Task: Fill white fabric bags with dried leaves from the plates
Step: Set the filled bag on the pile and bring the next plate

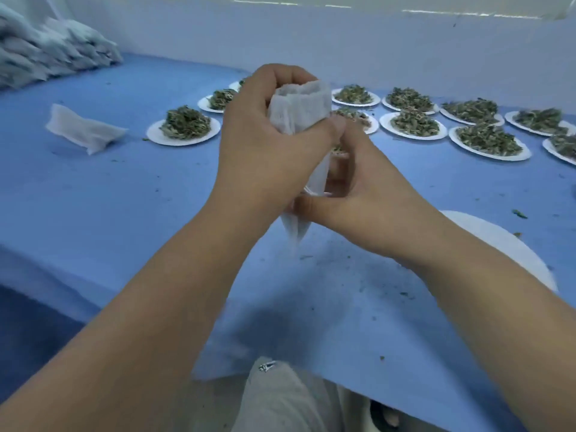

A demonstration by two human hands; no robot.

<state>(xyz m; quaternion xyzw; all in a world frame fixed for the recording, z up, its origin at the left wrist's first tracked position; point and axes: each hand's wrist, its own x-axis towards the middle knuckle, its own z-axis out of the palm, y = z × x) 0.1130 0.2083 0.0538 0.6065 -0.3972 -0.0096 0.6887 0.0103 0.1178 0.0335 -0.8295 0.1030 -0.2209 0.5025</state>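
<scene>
A heap of white bags (46, 51) lies at the upper left, and below it a single flat bag (84, 130) rests on the blue desk (124, 207). In the centre, the left grip (265, 145) is curled round the top of a held bag (300, 110), whose mouth faces upward. The right grip (358, 198) pinches the bag's lower part. Plates (414, 136) heaped with dried leaves (414, 121) fill the upper right.
</scene>
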